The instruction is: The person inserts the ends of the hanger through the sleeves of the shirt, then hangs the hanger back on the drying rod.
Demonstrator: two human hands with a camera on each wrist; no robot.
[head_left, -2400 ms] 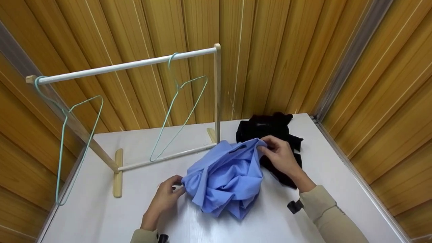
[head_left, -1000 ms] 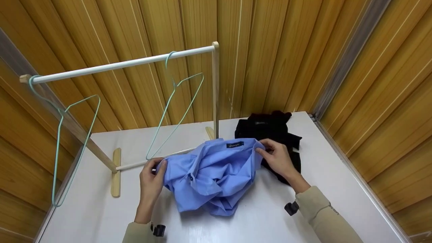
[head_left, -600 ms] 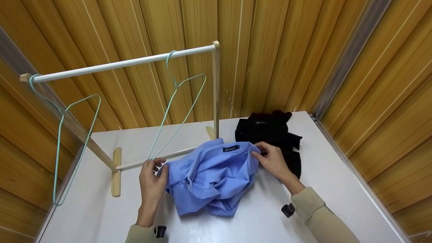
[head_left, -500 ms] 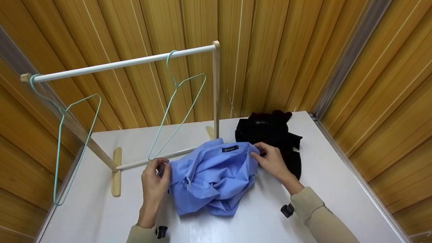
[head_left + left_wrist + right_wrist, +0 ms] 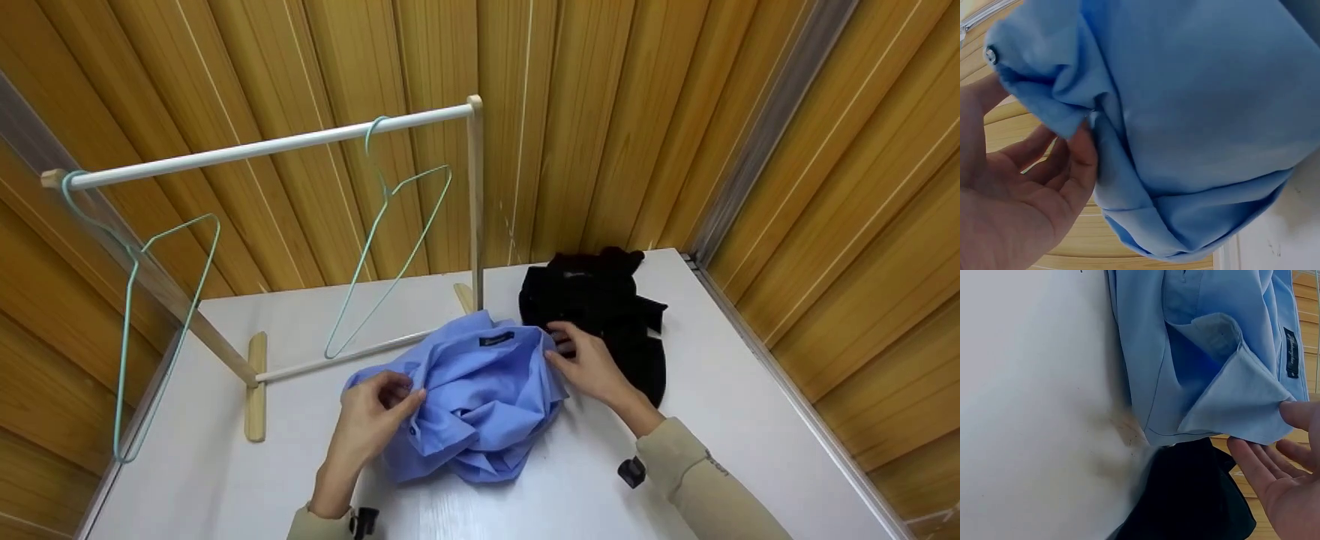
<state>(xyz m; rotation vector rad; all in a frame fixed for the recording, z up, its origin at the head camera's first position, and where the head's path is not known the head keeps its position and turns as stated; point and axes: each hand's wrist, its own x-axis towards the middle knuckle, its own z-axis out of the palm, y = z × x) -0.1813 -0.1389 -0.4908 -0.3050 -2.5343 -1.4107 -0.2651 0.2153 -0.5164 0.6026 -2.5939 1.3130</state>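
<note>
A crumpled light-blue shirt point(image 5: 480, 435) lies bunched on the white table, its collar opening upward with a dark label point(image 5: 496, 340) inside. At the left of that opening, my left hand point(image 5: 367, 424) pinches the shirt's front edge between thumb and fingers. The left wrist view shows a button point(image 5: 991, 54) by the thumb and fingertips against a fold. My right hand point(image 5: 592, 365) holds the right end of the collar, thumb on the near face and fingers behind, as the right wrist view shows. Part of the shirt's left side is hidden behind my left hand.
A black garment point(image 5: 585, 296) lies heaped behind my right hand. To the left stands a rack with a white rail point(image 5: 285, 142), carrying a left green wire hanger point(image 5: 124, 352) and a right one point(image 5: 371, 244). Wood-panelled walls enclose the table point(image 5: 720, 390).
My left hand lets go of the shirt's left end and moves right and nearer, onto the front edge by the collar. My right hand shifts slightly left and down with the collar.
</note>
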